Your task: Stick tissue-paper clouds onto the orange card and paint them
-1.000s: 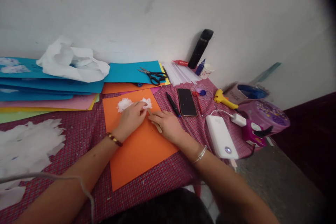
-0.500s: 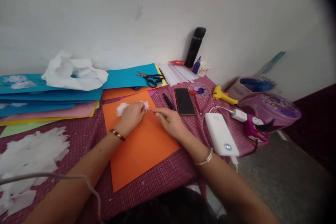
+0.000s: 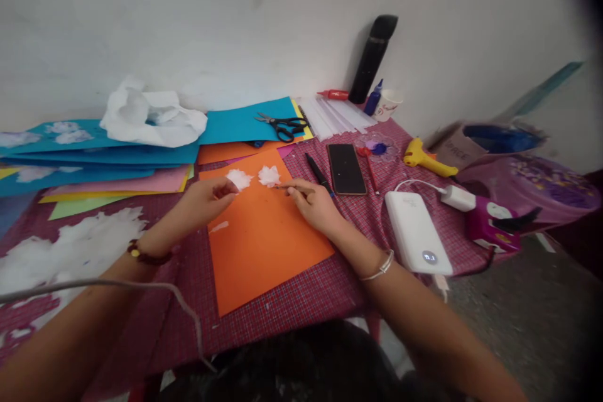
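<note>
An orange sheet of paper [image 3: 264, 245] lies before me with two white ruffled paper pieces, the left piece [image 3: 239, 179] and the right piece [image 3: 269, 176], near its far edge. My left hand [image 3: 210, 198] hovers beside the left piece, fingers curved and thumb apart, with nothing visible between them. My right hand [image 3: 311, 204] pinches a thin stick-like tool [image 3: 301, 188]; its tip points at the lower edge of the right piece. Whether the tip touches that piece is unclear. A small pale strip [image 3: 219, 226] lies on the sheet's left side.
Right of the sheet are a black marker [image 3: 319, 174], a phone [image 3: 347, 169], a white power bank [image 3: 418, 232] and a yellow glue gun [image 3: 429, 158]. Behind lie scissors [image 3: 282, 125] on coloured paper. White paper pieces [image 3: 94, 242] spread at left; a cable crosses my left forearm.
My left hand has drawn back leftward from the right white piece, uncovering both pieces and the pale strip. My right hand keeps the thin tool near the right piece. The view has shifted slightly.
</note>
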`<act>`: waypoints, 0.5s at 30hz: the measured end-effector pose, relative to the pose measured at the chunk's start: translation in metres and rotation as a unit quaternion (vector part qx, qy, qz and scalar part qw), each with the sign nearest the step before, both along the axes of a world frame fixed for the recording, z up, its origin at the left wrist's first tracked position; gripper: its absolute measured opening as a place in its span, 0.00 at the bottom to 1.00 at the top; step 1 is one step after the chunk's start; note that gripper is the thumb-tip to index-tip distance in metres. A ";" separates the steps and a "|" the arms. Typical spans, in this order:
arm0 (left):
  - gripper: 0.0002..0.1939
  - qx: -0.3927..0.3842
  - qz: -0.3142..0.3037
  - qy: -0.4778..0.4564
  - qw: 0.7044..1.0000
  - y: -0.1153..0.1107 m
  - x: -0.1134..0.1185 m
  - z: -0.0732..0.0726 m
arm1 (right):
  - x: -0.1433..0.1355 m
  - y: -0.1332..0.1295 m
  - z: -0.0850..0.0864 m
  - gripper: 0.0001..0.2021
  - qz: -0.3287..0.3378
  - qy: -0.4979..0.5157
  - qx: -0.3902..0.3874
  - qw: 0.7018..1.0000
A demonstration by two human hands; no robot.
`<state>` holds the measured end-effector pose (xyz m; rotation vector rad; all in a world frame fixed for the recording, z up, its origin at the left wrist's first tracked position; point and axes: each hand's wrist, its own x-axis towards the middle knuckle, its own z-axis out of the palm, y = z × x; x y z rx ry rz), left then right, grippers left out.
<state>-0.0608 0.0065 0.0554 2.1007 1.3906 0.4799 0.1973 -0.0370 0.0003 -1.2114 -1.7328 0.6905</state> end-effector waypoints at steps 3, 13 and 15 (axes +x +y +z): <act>0.12 -0.005 -0.011 0.040 0.999 -0.025 -0.011 -0.010 | -0.001 0.001 -0.002 0.14 0.009 0.013 0.005 1.000; 0.12 0.012 0.064 0.029 0.997 -0.064 -0.045 -0.010 | 0.004 0.001 -0.002 0.16 -0.011 0.040 0.000 0.999; 0.14 0.008 0.083 0.029 0.996 -0.076 -0.047 -0.008 | 0.006 0.000 0.001 0.17 -0.038 0.040 0.000 0.998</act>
